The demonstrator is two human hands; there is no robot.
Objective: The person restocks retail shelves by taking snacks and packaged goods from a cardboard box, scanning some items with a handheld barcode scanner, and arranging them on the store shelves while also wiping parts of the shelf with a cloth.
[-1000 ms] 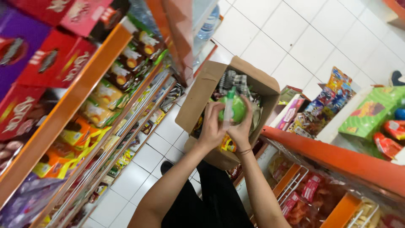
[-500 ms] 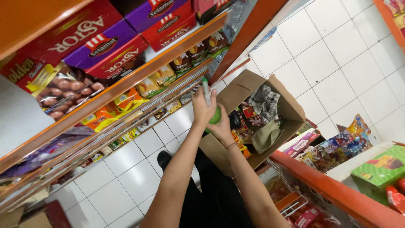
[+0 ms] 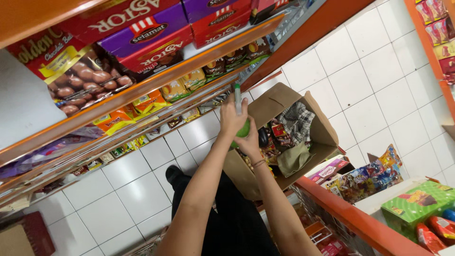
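Note:
Both my hands are raised together in front of me around a small green bottle (image 3: pixel 244 128) with a thin pale neck and a dark top. My left hand (image 3: pixel 231 118) wraps the bottle from the left, fingers along its neck. Under it, my right hand (image 3: pixel 250 143) cups the green body, a thin band on that wrist. Behind the hands an open cardboard box (image 3: pixel 316 116) stands on the white tiled floor, holding packets, a checked cloth and a khaki cloth.
Orange-edged shelves (image 3: pixel 156 80) on the left hold red and purple snack boxes and small packets. A lower orange shelf (image 3: pixel 353 215) at the right carries a green box and sweets. Loose snack packs (image 3: pixel 367 178) lie on the floor tiles beside the box.
My hands lifted the green bottle out of the box and up toward the left shelves. My view swung left, so the box now lies behind and right of my hands.

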